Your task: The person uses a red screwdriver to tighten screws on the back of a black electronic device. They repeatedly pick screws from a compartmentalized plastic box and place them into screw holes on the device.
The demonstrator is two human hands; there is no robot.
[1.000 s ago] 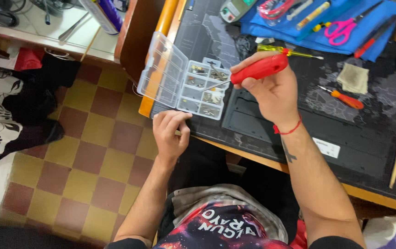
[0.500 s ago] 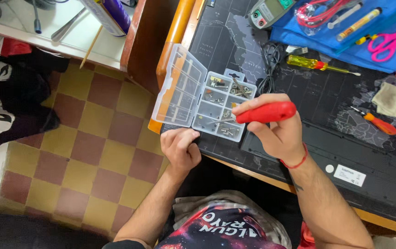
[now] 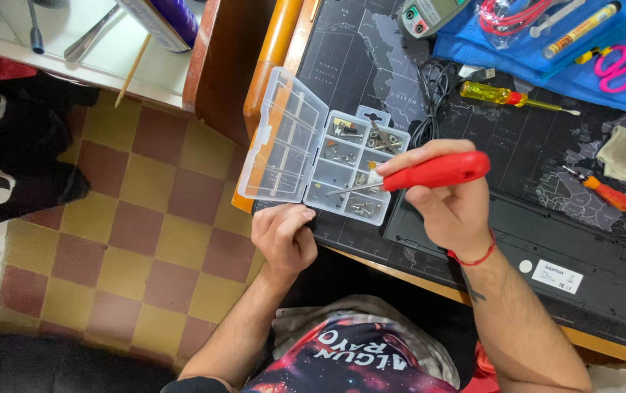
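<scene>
The right hand (image 3: 450, 207) is gripping a red-handled screwdriver (image 3: 436, 172), fingers wrapped around the handle and thumb pressing along its top. The metal shaft is pointing left and slightly down, with the tip sitting over the lower compartments of a clear plastic parts box (image 3: 327, 166). The box is lying open at the left edge of the counter (image 3: 371, 251), its lid folded out past the edge above the checkered floor (image 3: 123, 211). Small screws and metal bits are showing in several compartments; exact kinds are too small to tell.

The left hand (image 3: 282, 234) is resting at the counter edge just below the box, fingers curled loosely inward and touching or nearly touching the box's near corner; whether it is pinching anything cannot be told.

A dark mat printed with a map (image 3: 517, 138) is covering the counter. On it, well apart from the hands, are lying a yellow-handled screwdriver (image 3: 498, 95), a small orange-handled screwdriver (image 3: 604, 193), pink scissors (image 3: 622, 62) on a blue cloth (image 3: 546, 62), and a coiled black cable (image 3: 433, 94).
</scene>
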